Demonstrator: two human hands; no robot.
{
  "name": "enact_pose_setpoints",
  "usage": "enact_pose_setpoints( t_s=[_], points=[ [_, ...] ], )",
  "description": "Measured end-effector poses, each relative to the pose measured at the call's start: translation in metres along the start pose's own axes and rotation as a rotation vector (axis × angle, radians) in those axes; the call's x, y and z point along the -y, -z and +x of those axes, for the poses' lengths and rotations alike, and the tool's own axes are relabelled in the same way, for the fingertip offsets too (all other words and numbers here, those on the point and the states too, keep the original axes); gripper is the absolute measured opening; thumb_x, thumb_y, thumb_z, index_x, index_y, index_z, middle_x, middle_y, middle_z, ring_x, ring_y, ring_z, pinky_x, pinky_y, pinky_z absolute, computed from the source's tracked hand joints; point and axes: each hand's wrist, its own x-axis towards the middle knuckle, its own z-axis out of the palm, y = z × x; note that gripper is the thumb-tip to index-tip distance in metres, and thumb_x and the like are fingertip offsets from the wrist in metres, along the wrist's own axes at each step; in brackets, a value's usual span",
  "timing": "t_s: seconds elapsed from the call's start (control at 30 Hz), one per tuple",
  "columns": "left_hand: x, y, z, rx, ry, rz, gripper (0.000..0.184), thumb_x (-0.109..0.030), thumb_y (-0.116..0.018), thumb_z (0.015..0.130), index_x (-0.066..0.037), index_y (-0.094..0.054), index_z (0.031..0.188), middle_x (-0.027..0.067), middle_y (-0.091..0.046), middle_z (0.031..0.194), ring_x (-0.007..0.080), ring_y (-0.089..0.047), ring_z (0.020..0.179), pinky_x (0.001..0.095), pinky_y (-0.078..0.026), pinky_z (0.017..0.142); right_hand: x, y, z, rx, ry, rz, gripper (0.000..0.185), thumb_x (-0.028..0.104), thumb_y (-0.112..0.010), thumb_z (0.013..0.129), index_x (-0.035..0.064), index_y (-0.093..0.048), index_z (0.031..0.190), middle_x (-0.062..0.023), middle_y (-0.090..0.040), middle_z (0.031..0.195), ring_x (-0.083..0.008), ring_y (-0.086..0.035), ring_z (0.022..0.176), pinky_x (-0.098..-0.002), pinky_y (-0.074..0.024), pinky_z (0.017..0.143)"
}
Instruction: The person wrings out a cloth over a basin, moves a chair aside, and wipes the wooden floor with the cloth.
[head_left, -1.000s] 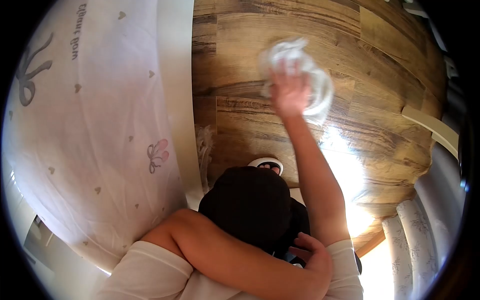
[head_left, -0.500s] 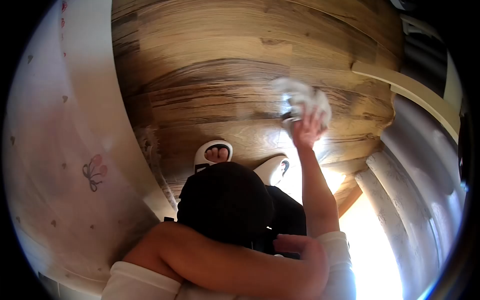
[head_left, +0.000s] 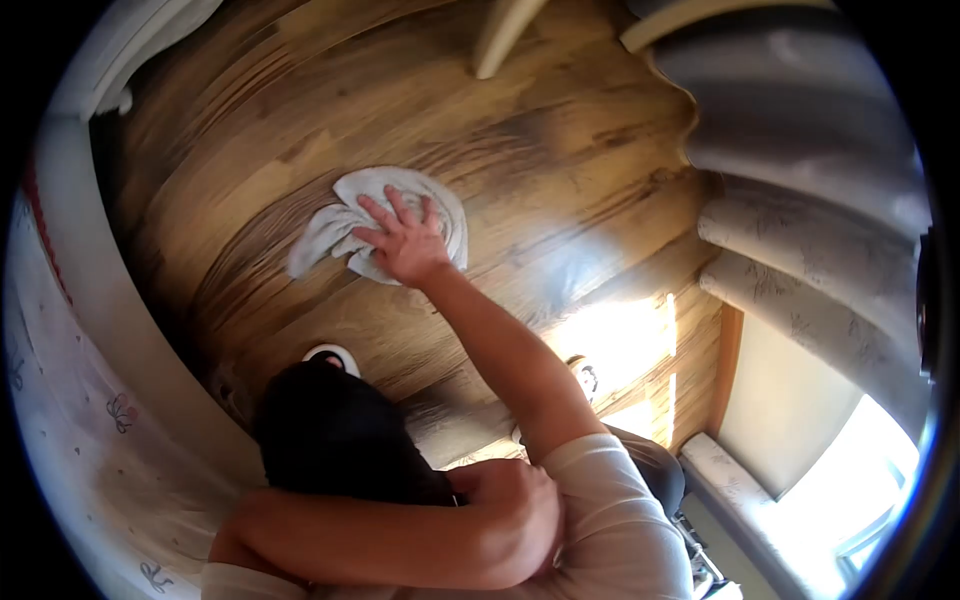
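A white cloth (head_left: pixel 440 195), rumpled and swirled, lies on the wooden floor. My right hand (head_left: pixel 408 243) presses flat on it with fingers spread, arm stretched out forward. My left arm is folded across my body over my dark-clothed knee (head_left: pixel 330 430). At its end my left hand (head_left: pixel 515 505) is curled closed near my right upper arm, with nothing visible in it.
A bed with a patterned cover (head_left: pixel 90 400) runs along the left. Grey curtains (head_left: pixel 800 130) hang on the right, beside a bright window (head_left: pixel 860 460). A pale furniture leg (head_left: pixel 500 40) stands ahead. My slipper (head_left: pixel 340 355) shows beyond the knee. Sunlight falls on the floor (head_left: pixel 615 335).
My right hand has swept the cloth leftward across the floor. My left hand has gone from fingers extended to curled. The view has turned, showing more of the window and the furniture leg.
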Motion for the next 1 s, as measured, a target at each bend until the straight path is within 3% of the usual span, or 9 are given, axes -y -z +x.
enact_pose_setpoints(
  t_s=[0.07, 0.23, 0.43, 0.53, 0.57, 0.6, 0.7, 0.83, 1.0],
  points=[
    [-0.01, 0.004, 0.015, -0.159, 0.011, -0.022, 0.02, -0.021, -0.063, 0.074, -0.004, -0.073, 0.075, 0.014, -0.07, 0.075, 0.03, -0.071, 0.071, 0.0481, -0.056, 0.061, -0.055, 0.005, -0.023, -0.097, -0.1, -0.041, 0.051, 0.037, -0.051, 0.095, 0.0356, -0.041, 0.145, 0.0023, -0.009, 0.164, -0.0307, -0.005, 0.15, -0.0674, -0.0105, 0.114],
    [-0.028, 0.006, 0.073, -0.497, 0.349, 0.238, 0.05, -0.026, -0.06, 0.083, 0.011, -0.058, 0.116, 0.0132, -0.066, 0.067, 0.0285, -0.067, 0.065, 0.0394, -0.053, 0.058, -0.229, 0.025, -0.129, -0.166, -0.403, -0.193, 0.055, 0.04, -0.047, 0.095, 0.0388, -0.033, 0.148, 0.0021, -0.007, 0.164, -0.0297, -0.005, 0.151, -0.0659, -0.0092, 0.115],
    [-0.07, 0.027, 0.111, -0.713, 0.378, 0.196, 0.045, -0.026, -0.058, 0.087, 0.006, -0.06, 0.119, 0.0142, -0.066, 0.077, 0.0286, -0.065, 0.067, 0.0406, -0.053, 0.059, -0.358, 0.047, -0.212, -0.306, -1.141, 0.035, 0.061, 0.039, -0.043, 0.096, 0.027, -0.025, 0.154, -0.0079, -0.01, 0.163, -0.0433, -0.019, 0.143, -0.0668, -0.0245, 0.109],
    [-0.083, 0.029, 0.135, -0.736, 0.377, 0.133, 0.043, -0.027, -0.059, 0.088, 0.002, -0.06, 0.12, 0.0127, -0.066, 0.079, 0.0285, -0.065, 0.068, 0.0409, -0.053, 0.061, -0.355, 0.023, -0.187, -0.275, -0.715, -0.196, 0.06, 0.038, -0.035, 0.1, 0.02, -0.019, 0.155, -0.0163, -0.014, 0.161, -0.046, -0.03, 0.134, -0.0645, -0.0316, 0.106],
    [-0.087, 0.034, 0.143, -0.741, 0.408, 0.137, 0.043, -0.027, -0.059, 0.088, 0.002, -0.061, 0.12, 0.0118, -0.066, 0.078, 0.0276, -0.066, 0.068, 0.0402, -0.053, 0.061, -0.327, 0.039, -0.185, -0.161, -0.541, -0.115, 0.06, 0.034, -0.038, 0.1, 0.0213, -0.02, 0.155, -0.0169, -0.015, 0.161, -0.0469, -0.027, 0.138, -0.0642, -0.0315, 0.106],
    [-0.093, 0.042, 0.15, -0.746, 0.441, 0.146, 0.043, -0.027, -0.059, 0.088, 0.001, -0.061, 0.12, 0.0109, -0.066, 0.076, 0.0266, -0.066, 0.068, 0.0396, -0.052, 0.062, -0.304, 0.017, -0.168, -0.37, -0.48, 0.368, 0.062, 0.03, -0.046, 0.097, 0.0224, -0.025, 0.155, -0.0167, -0.018, 0.16, -0.0447, -0.021, 0.143, -0.0624, -0.0279, 0.109],
    [-0.118, 0.064, 0.171, -0.774, 0.447, 0.119, 0.044, -0.027, -0.058, 0.089, 0.0, -0.058, 0.123, 0.011, -0.067, 0.087, 0.0275, -0.066, 0.075, 0.0414, -0.053, 0.067, -0.245, 0.023, -0.153, -0.131, 0.149, -0.134, 0.06, 0.026, -0.056, 0.09, 0.0256, -0.039, 0.148, -0.0094, -0.017, 0.162, -0.0343, -0.019, 0.147, -0.0576, -0.0198, 0.114],
    [-0.116, 0.065, 0.187, -0.738, 0.378, -0.011, 0.046, -0.028, -0.057, 0.09, -0.001, -0.055, 0.127, 0.0116, -0.067, 0.098, 0.0281, -0.067, 0.082, 0.0435, -0.054, 0.074, -0.254, 0.015, -0.127, -0.369, 0.09, -0.009, 0.052, 0.019, -0.057, 0.088, 0.0251, -0.051, 0.139, -0.0053, -0.028, 0.158, -0.0328, -0.027, 0.143, -0.0573, -0.0229, 0.112],
    [-0.079, 0.044, 0.194, -0.8, 0.551, 0.252, 0.042, -0.027, -0.061, 0.087, -0.003, -0.062, 0.121, 0.0076, -0.066, 0.09, 0.0249, -0.065, 0.079, 0.04, -0.051, 0.07, -0.363, 0.069, -0.167, -0.5, -0.564, -0.065, 0.054, 0.03, -0.05, 0.095, 0.0318, -0.04, 0.148, -0.0044, -0.025, 0.16, -0.0333, -0.029, 0.142, -0.0592, -0.0281, 0.11]
  ],
)
